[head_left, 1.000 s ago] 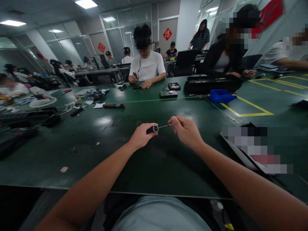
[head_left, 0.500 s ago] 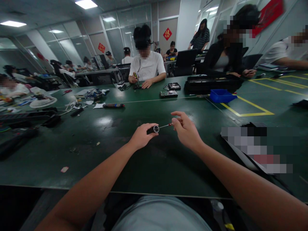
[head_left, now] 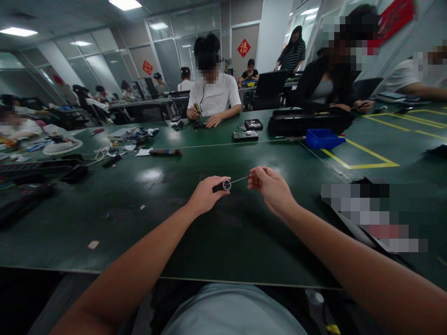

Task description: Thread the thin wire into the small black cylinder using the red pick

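Note:
My left hand [head_left: 206, 194] is closed around a short black cylinder [head_left: 226, 185] whose round, silver-rimmed end faces right and toward me. To its right, my right hand [head_left: 270, 185] pinches a screwdriver [head_left: 240, 179] by its handle, which the fingers mostly cover. The thin metal shaft slants down to the left, and its tip reaches into the ringed end of the cylinder. What the tip touches inside is too small to make out. Both hands are above the green table [head_left: 216, 242], near its front edge.
Beyond my hands lie a dark pen-shaped tool [head_left: 165, 152], hard drives [head_left: 245, 135], a blue bin [head_left: 323, 139] and a long black housing [head_left: 310, 122]. At right rests a partly blurred-out flat object [head_left: 352, 223]. Cables and parts crowd the left. A co-worker [head_left: 216, 95] sits opposite.
The fingers of my right hand have curled in around the screwdriver handle, from a more spread grip. My left hand and the cylinder are nearly still.

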`<state>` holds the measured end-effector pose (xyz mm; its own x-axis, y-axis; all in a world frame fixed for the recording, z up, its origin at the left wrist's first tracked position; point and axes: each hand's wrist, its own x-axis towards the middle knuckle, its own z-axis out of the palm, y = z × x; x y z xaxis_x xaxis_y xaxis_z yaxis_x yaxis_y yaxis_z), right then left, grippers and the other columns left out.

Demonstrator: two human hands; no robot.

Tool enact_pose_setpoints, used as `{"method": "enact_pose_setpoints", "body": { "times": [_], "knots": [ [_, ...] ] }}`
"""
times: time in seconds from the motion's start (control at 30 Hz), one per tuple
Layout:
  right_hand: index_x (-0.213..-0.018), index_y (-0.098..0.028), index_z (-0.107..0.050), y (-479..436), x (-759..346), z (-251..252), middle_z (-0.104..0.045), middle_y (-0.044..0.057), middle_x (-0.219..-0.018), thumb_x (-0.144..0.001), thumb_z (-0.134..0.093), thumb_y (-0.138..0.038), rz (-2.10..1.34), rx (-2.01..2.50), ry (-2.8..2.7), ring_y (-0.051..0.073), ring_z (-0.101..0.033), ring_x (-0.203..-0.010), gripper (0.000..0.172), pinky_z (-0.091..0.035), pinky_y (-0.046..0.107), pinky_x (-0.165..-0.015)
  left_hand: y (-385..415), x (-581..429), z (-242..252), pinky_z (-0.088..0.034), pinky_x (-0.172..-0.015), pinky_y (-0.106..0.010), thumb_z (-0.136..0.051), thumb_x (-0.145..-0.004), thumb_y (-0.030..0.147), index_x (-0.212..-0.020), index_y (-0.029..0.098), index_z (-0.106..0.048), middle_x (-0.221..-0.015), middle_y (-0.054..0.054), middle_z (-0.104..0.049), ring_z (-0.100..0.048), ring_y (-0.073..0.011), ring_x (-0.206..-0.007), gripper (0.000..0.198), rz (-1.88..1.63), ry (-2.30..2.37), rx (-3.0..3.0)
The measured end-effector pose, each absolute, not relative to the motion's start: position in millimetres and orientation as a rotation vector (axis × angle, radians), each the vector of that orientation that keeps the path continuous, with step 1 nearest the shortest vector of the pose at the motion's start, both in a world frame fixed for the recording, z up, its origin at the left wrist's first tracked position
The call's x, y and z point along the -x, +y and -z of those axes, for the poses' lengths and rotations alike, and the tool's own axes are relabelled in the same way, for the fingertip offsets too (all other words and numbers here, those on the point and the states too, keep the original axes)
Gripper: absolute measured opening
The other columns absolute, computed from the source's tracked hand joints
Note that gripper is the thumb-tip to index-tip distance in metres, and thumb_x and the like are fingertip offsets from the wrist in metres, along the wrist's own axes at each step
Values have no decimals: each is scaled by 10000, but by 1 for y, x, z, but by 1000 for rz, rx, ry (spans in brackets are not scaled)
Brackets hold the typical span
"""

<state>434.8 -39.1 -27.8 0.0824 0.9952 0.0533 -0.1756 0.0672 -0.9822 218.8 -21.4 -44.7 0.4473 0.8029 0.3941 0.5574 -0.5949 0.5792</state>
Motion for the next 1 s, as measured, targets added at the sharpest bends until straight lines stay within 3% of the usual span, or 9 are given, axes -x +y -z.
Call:
{"method": "enact_pose_setpoints", "body": {
  "times": [0.1, 0.73, 1.0],
  "knots": [
    [-777, -218, -579, -34, -438, 29, -531, 6, -665, -909, -541, -401, -1370, 1079, -939, 153, -512, -581, 229, -504, 331, -598, -20, -218, 43, -403, -1052, -420, -714, -862, 262, -1258, 255, -641, -1243, -44, -672, -585, -224, -1169, 403, -942, 1161, -2380],
    [-945, -204, -602, -40, -437, 29, -657, 32, -822, -910, -555, -471, -875, 1045, -1343, 167, -631, -715, 273, -525, 342, -694, -26, -222, 37, -440, -998, -408, -722, -852, 287, -1234, 230, -658, -1142, -50, -701, -625, -238, -1054, 392, -835, 1260, -2330],
    [-758, -190, -692, -53, -442, 11, -627, 19, -609, -932, -498, -565, -574, 1338, -1594, 147, -556, -547, 456, -385, 299, -558, -26, -221, 40, -442, -992, -402, -742, -837, 277, -1234, 226, -655, -1147, -42, -700, -625, -230, -1059, 409, -861, 1242, -2327]
  ]
}}
